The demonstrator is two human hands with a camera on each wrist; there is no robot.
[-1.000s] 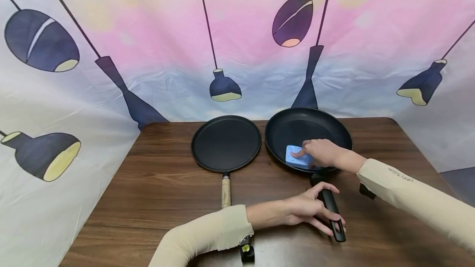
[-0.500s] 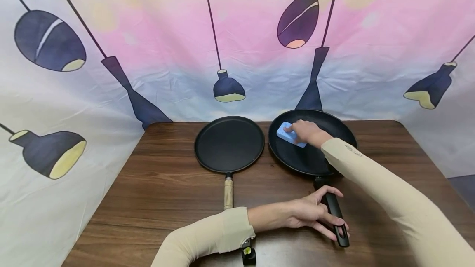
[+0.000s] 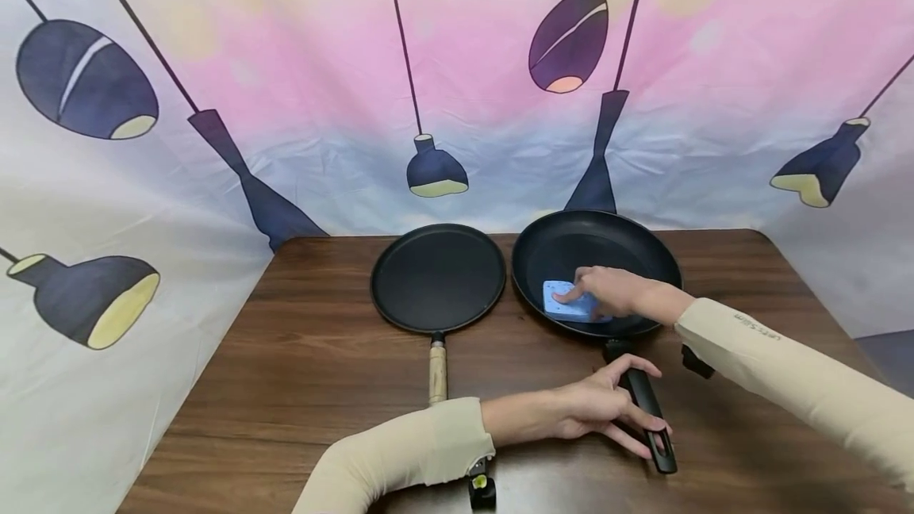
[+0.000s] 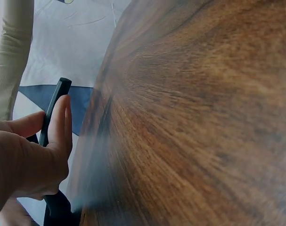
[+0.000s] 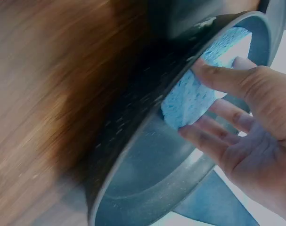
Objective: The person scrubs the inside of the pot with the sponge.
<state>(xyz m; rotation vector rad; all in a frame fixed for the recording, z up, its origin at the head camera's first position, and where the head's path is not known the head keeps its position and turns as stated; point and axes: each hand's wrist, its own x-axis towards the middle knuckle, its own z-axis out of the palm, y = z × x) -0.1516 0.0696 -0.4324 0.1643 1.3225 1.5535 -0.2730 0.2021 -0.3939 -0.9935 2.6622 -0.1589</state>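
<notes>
A black frying pan (image 3: pixel 607 248) lies at the back right of the table. Inside it, near the front left of its wall, my right hand (image 3: pixel 617 292) holds a blue sponge (image 3: pixel 567 301) against the pan. In the right wrist view the thumb and fingers grip the sponge (image 5: pixel 187 99) from opposite sides, close to the rim (image 5: pixel 133 141). My left hand (image 3: pixel 596 407) holds the pan's black handle (image 3: pixel 644 399) between thumb and fingers. The left wrist view shows that handle (image 4: pixel 53 110) pinched by the left hand (image 4: pixel 34 155).
Left of the frying pan lies a flat black griddle pan (image 3: pixel 438 280) with a wooden handle (image 3: pixel 438 371). The brown table (image 3: pixel 300 355) ends at a fabric backdrop (image 3: pixel 321 101) printed with lamps.
My right hand took the sponge up to the pan's far left half a second ago, then brought it back down to the near side. The left hand stays on the handle.
</notes>
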